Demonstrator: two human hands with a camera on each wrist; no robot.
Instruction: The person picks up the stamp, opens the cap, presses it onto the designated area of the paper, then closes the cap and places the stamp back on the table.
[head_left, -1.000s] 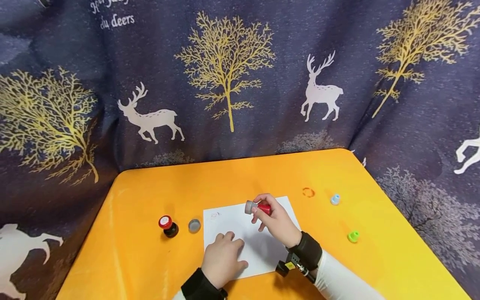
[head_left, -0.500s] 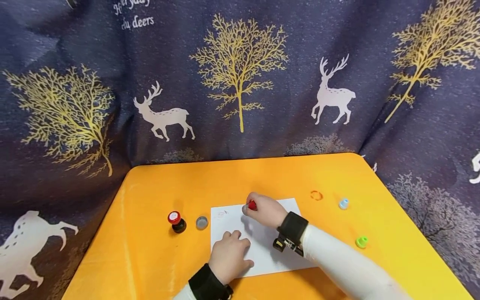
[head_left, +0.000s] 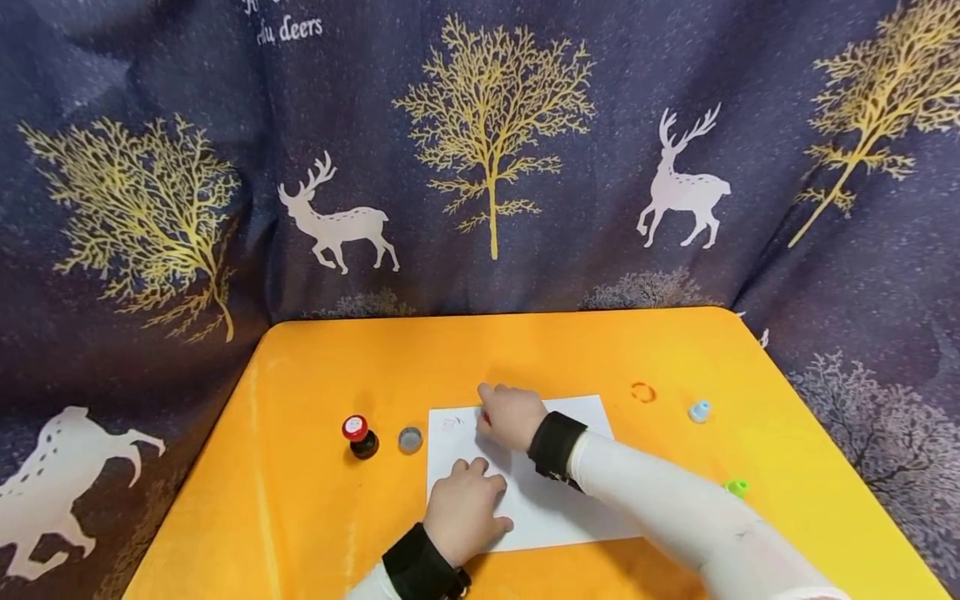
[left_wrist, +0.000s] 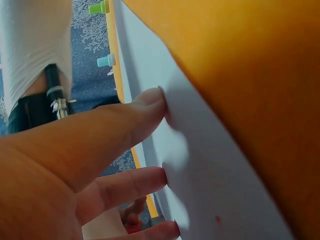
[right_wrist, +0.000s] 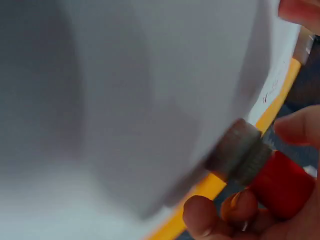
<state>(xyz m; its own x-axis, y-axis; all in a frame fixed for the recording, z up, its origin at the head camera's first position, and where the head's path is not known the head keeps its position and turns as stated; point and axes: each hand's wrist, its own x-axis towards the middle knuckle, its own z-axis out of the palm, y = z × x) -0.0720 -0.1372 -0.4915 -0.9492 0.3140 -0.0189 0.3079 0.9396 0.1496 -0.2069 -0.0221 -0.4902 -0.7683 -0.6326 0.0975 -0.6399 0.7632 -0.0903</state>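
Note:
My right hand [head_left: 512, 415] grips a self-inking stamp above the far left part of a white paper sheet [head_left: 551, 508]. Only a bit of the stamp's red handle shows in the head view. From the right wrist, the stamp [right_wrist: 282, 185] shows a red handle among curled fingers and a grey round end close over the paper. My left hand [head_left: 462, 510] rests on the sheet's near left part with fingers spread. Its thumb and fingertips touch the paper in the left wrist view. A faint reddish stamp print [head_left: 452, 423] marks the sheet's far left corner.
Left of the paper stand a grey round cap [head_left: 410, 440] and a stamp with red top and black base [head_left: 361, 437]. To the right are a light blue cone-shaped piece [head_left: 700, 411], a green one [head_left: 737, 487] and an orange ring mark [head_left: 642, 392] on the yellow table.
My right hand has moved left over the paper and turned the stamp from sideways to grey end down. My left hand stays on the sheet. The head view has shifted slightly.

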